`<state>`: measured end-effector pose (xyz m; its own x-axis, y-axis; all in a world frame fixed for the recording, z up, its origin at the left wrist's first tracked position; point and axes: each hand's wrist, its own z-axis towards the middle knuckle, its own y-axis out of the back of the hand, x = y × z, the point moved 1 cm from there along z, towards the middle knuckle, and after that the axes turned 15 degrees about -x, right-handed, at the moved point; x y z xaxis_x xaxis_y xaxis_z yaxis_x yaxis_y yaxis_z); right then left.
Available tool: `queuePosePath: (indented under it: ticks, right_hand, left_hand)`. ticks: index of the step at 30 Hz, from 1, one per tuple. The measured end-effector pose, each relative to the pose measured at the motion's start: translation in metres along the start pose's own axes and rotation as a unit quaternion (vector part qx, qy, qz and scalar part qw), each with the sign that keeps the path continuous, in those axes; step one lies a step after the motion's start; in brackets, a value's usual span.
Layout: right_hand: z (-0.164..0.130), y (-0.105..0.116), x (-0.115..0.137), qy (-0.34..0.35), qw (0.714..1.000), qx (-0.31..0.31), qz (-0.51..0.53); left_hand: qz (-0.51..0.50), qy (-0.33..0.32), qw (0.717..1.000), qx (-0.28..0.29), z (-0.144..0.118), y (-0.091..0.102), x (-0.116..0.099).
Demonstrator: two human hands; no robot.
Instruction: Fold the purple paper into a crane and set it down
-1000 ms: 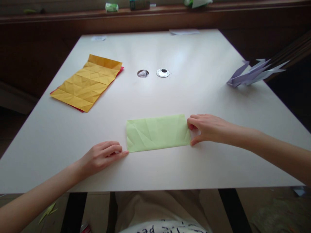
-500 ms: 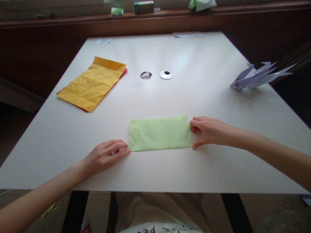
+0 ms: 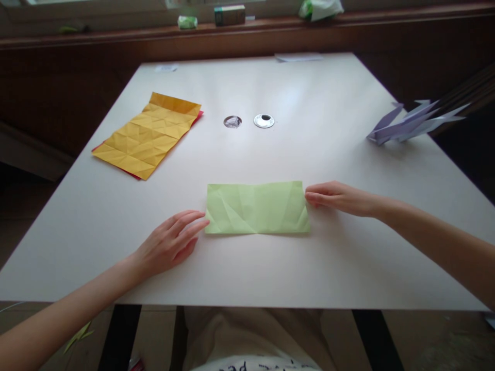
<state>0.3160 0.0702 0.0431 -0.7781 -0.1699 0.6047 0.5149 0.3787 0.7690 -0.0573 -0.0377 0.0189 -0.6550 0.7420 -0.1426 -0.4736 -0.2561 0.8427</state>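
A light green paper (image 3: 257, 207), folded into a long creased rectangle, lies flat near the front of the white table (image 3: 317, 103). My left hand (image 3: 170, 242) rests flat on the table with fingers spread, its fingertips touching the paper's left edge. My right hand (image 3: 340, 198) lies flat with fingers extended, its fingertips at the paper's right edge. Neither hand grips the paper.
A creased yellow sheet over a red one (image 3: 149, 135) lies at the far left. Two small round discs (image 3: 264, 120) sit mid-table. A folded purple paper figure (image 3: 413, 122) sits at the right edge. Small boxes and packets stand on the wooden ledge (image 3: 229, 14) behind.
The green paper has been squared up parallel to the table's front edge. Both hands have flattened: the left fingers uncurled and spread, and the right hand released its pinch on the paper's end.
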Motion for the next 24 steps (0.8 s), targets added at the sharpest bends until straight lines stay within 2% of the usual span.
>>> queuePosePath:
  ticks: [2,4,7,12,14,17,21,24]
  right_hand:
    - [0.004,-0.005,-0.002,-0.035,0.999,-0.002,0.028]
    - [0.009,-0.010,-0.001,-0.069,0.993,-0.081,0.046]
    - [0.018,-0.018,0.005,-0.054,0.976,-0.175,0.116]
    - [0.029,-0.026,0.012,-0.039,0.921,-0.295,0.252]
    - [0.032,-0.028,0.010,-0.040,0.899,-0.322,0.294]
    - [0.035,-0.029,0.005,-0.031,0.876,-0.332,0.349]
    - [0.039,-0.030,0.000,-0.014,0.834,-0.366,0.412]
    - [0.040,-0.030,0.000,-0.010,0.821,-0.372,0.433]
  left_hand:
    - [-0.001,-0.002,1.000,-0.002,0.004,-0.001,0.001]
    - [-0.001,-0.015,1.000,-0.007,0.010,-0.004,0.001]
    - [-0.004,-0.060,0.998,-0.022,0.029,-0.014,-0.003]
    - [-0.027,-0.164,0.985,-0.053,0.070,-0.041,-0.022]
    - [-0.046,-0.185,0.979,-0.072,0.082,-0.052,-0.030]
    - [-0.065,-0.198,0.976,-0.054,0.086,-0.061,-0.036]
    - [-0.057,-0.154,0.986,-0.038,0.080,-0.058,-0.033]
    - [-0.058,-0.144,0.988,-0.022,0.078,-0.052,-0.029]
